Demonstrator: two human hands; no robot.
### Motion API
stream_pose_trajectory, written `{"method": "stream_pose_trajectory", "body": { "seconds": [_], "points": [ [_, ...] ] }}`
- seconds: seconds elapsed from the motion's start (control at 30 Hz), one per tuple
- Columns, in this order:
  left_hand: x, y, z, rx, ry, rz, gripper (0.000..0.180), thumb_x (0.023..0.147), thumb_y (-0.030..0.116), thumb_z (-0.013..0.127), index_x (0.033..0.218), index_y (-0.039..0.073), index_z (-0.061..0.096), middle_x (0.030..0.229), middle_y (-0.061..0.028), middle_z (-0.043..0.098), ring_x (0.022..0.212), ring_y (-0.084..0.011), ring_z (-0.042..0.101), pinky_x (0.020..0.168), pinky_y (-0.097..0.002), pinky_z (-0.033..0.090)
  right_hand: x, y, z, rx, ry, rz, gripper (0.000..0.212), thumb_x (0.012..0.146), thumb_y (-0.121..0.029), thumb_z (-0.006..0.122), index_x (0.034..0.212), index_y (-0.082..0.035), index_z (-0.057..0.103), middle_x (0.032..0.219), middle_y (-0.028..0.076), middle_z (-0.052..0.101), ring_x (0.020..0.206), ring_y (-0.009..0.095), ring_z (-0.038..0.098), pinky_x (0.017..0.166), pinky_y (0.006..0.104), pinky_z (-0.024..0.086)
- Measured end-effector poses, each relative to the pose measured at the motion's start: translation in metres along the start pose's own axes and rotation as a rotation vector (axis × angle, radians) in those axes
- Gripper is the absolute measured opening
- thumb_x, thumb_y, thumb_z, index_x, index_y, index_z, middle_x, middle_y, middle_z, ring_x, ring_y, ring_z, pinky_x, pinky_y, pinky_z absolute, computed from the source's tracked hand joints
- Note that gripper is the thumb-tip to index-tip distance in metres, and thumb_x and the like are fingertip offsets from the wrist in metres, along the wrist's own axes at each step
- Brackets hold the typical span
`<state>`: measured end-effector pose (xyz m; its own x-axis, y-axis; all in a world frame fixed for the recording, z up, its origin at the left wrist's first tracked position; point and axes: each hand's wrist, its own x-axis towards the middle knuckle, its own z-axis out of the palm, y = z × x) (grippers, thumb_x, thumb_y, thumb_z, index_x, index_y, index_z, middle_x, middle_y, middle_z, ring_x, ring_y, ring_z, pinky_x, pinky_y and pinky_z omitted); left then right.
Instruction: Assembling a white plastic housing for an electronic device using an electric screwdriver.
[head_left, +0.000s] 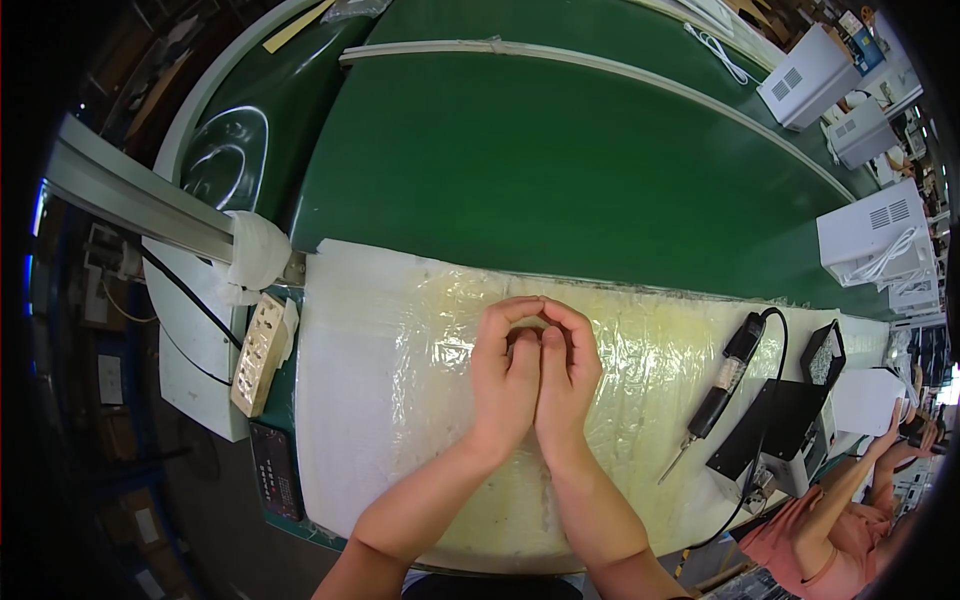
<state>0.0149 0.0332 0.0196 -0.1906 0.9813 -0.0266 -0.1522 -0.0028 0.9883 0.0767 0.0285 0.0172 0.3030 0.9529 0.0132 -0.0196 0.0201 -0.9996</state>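
Above the film-covered counter (360, 420): left hand (506, 368) and right hand (566, 372) met, cupped together.
Fingers (492, 322): curled, tips touching; whether they enclosed anything could not be told.
Electric screwdriver (730, 375): lay untouched to their right, beside a black panel (748, 435).
Handwork: no finished step showed; what remained was unclear.

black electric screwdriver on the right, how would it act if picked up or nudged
The screwdriver may roll when nudged, since its body looks cylindrical. Its attached cord looks flexible, so it would probably trail and tug. The slim metal bit is likely stiff.
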Motion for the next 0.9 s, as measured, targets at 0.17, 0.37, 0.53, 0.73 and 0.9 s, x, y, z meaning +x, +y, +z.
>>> {"method": "stream_pose_trajectory", "body": {
  "seconds": [0.17,0.37,0.53,0.73,0.9],
  "points": [
    [0.0003,0.0018,0.0008,-0.014,0.008,0.106,0.028,0.084,-0.006,0.041,0.106,-0.001,0.057,0.112,-0.0130,0.057,0.090,-0.0191,0.059,0.078,-0.0287,0.049,-0.0004,-0.0009,0.0004,-0.022,-0.001,-0.009,0.023,0.093,0.000,0.042,0.111,0.000,0.056,0.111,0.011,0.060,0.094,0.017,0.059,0.082,0.0284,0.048],
    [0.0013,0.0066,0.0017,0.024,0.022,0.002,0.028,0.082,-0.007,0.041,0.104,-0.001,0.058,0.111,-0.0140,0.057,0.092,-0.0208,0.059,0.078,-0.0290,0.049,-0.0007,-0.0003,-0.0001,0.021,0.001,-0.062,0.022,0.092,0.001,0.042,0.109,0.001,0.056,0.112,0.012,0.060,0.097,0.018,0.059,0.083,0.0280,0.048],
    [-0.0003,-0.0009,-0.0022,0.032,0.022,0.192,0.028,0.084,-0.006,0.042,0.105,0.000,0.058,0.110,-0.0133,0.057,0.091,-0.0207,0.059,0.079,-0.0297,0.049,-0.0024,-0.0009,-0.0007,0.002,0.003,-0.251,0.022,0.093,0.001,0.042,0.110,0.000,0.056,0.112,0.012,0.059,0.096,0.018,0.058,0.083,0.0284,0.048],
    [0.0015,0.0027,-0.0008,0.059,0.003,-0.039,0.027,0.085,-0.005,0.042,0.107,0.000,0.057,0.109,-0.0127,0.057,0.090,-0.0203,0.059,0.080,-0.0303,0.049,0.0004,-0.0004,0.0001,-0.049,-0.005,0.050,0.022,0.093,-0.001,0.042,0.110,-0.001,0.057,0.107,0.011,0.061,0.093,0.017,0.059,0.081,0.0290,0.047],
    [0.0026,0.0007,-0.0016,0.049,-0.009,-0.015,0.027,0.085,-0.005,0.042,0.108,-0.001,0.056,0.108,-0.0127,0.056,0.090,-0.0206,0.059,0.082,-0.0306,0.049,0.0006,0.0030,0.0004,-0.058,0.010,0.012,0.022,0.094,-0.003,0.043,0.111,-0.001,0.057,0.105,0.011,0.062,0.091,0.018,0.059,0.081,0.0296,0.048]
  ]
}}
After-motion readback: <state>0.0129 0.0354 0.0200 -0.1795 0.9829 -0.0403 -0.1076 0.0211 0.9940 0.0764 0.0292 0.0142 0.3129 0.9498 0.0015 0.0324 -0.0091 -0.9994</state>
